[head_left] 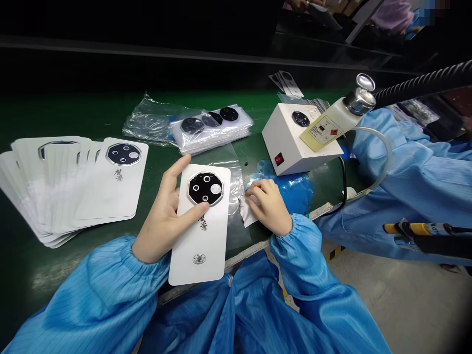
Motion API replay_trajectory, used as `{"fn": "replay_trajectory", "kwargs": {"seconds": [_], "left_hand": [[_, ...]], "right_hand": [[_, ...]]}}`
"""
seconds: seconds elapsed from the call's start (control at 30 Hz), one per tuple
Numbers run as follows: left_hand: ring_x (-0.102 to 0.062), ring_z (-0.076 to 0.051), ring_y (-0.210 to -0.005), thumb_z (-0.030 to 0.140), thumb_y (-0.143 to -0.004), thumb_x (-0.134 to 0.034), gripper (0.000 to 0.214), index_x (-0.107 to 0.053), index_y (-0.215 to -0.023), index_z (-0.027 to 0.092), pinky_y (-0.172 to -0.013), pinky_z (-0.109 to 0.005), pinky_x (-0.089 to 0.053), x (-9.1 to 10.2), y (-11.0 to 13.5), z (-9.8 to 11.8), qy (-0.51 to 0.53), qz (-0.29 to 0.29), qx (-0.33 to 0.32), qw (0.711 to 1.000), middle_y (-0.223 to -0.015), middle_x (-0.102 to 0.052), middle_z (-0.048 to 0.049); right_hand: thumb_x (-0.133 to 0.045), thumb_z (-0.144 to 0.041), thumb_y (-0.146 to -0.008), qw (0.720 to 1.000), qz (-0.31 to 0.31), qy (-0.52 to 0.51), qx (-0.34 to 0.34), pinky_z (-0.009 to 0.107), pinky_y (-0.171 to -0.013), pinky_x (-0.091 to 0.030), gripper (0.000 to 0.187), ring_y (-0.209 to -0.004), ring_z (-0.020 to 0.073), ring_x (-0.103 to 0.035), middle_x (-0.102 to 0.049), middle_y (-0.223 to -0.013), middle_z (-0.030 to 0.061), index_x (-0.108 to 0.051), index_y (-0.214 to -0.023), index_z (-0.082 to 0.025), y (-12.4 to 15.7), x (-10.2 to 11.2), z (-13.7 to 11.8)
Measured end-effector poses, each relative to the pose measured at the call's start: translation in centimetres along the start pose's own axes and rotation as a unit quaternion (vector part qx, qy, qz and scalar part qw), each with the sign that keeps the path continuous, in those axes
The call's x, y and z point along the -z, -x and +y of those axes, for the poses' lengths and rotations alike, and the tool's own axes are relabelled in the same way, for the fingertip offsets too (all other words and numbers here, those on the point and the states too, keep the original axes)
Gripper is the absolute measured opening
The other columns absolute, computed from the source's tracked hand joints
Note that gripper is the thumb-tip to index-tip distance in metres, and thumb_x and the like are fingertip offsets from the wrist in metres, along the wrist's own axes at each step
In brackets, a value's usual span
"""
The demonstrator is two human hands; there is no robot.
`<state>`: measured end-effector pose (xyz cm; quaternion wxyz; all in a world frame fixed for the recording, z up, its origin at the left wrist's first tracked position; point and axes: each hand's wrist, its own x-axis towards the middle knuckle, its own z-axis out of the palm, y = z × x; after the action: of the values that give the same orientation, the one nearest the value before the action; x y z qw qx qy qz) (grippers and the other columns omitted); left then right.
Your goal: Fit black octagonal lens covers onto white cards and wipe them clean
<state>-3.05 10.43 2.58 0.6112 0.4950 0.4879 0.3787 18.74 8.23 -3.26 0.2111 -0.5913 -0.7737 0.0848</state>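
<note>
My left hand (164,216) grips a white phone back cover (201,241) with a black octagonal camera plate, thumb across its middle and forefinger along its left edge. The cover sticks out over the near edge of the green table (92,123). My right hand (267,206) is closed on a small white wiping cloth (248,212), pressed down on a clear plastic film (232,189) just right of the cover.
A fanned stack of white back covers (70,182) lies at the left. Bagged covers (212,125) sit behind. A white box with a red switch (295,140) and a dispenser bottle (337,120) stand at right, beside another person's blue sleeve (413,172).
</note>
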Motion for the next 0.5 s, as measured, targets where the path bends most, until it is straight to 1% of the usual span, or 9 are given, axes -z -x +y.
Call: {"fn": "replay_trajectory", "kwargs": {"seconds": [0.13,0.2,0.3,0.4,0.5], "left_hand": [[-0.067,-0.023,-0.082,0.022,-0.073,-0.069,0.082,-0.025,-0.141,0.031,-0.066,-0.033,-0.058,-0.1,0.1,0.0,0.012,0.002,-0.001,1.000,-0.093,-0.067,-0.0010],[-0.068,-0.023,-0.079,0.021,-0.072,-0.070,0.084,-0.023,-0.142,0.032,-0.064,-0.033,-0.058,-0.2,0.2,0.0,0.019,0.004,0.008,1.000,-0.092,-0.068,-0.0009],[-0.068,-0.021,-0.070,0.023,-0.073,-0.069,0.084,-0.022,-0.142,0.033,-0.060,-0.032,-0.058,-0.3,0.1,0.1,0.029,0.009,0.028,0.999,-0.086,-0.069,0.0004],[-0.069,-0.022,-0.067,0.029,-0.072,-0.070,0.082,-0.024,-0.140,0.033,-0.056,-0.031,-0.057,-0.2,0.0,0.2,0.028,0.002,0.038,0.999,-0.083,-0.071,-0.0004],[-0.069,-0.025,-0.060,0.040,-0.066,-0.074,0.086,-0.027,-0.137,0.039,-0.048,-0.030,-0.056,0.0,0.1,0.5,-0.001,-0.012,0.068,0.998,-0.080,-0.073,0.0012]], "right_hand": [[-0.051,-0.024,-0.085,1.000,0.012,-0.005,-0.010,0.038,-0.078,-0.038,0.009,-0.091,0.0228,-0.047,-0.058,-0.096,0.0071,-0.058,-0.089,-0.020,-0.1,-0.3,0.6],[-0.051,-0.024,-0.085,0.999,0.026,-0.008,-0.025,0.040,-0.080,-0.038,0.012,-0.093,0.0240,-0.047,-0.057,-0.098,0.0085,-0.058,-0.093,-0.019,0.1,-0.3,0.9],[-0.052,-0.025,-0.084,0.998,0.035,-0.017,-0.044,0.042,-0.082,-0.037,0.011,-0.095,0.0252,-0.045,-0.056,-0.098,0.0092,-0.059,-0.090,-0.019,0.2,-0.3,1.3],[-0.055,-0.027,-0.082,0.998,0.032,-0.027,-0.055,0.041,-0.082,-0.037,0.008,-0.094,0.0245,-0.045,-0.056,-0.097,0.0081,-0.057,-0.085,-0.020,0.2,-0.3,1.4],[-0.056,-0.027,-0.081,0.996,0.044,-0.016,-0.074,0.040,-0.082,-0.037,0.009,-0.093,0.0231,-0.046,-0.056,-0.096,0.0074,-0.055,-0.084,-0.019,0.5,0.0,1.2]]}}
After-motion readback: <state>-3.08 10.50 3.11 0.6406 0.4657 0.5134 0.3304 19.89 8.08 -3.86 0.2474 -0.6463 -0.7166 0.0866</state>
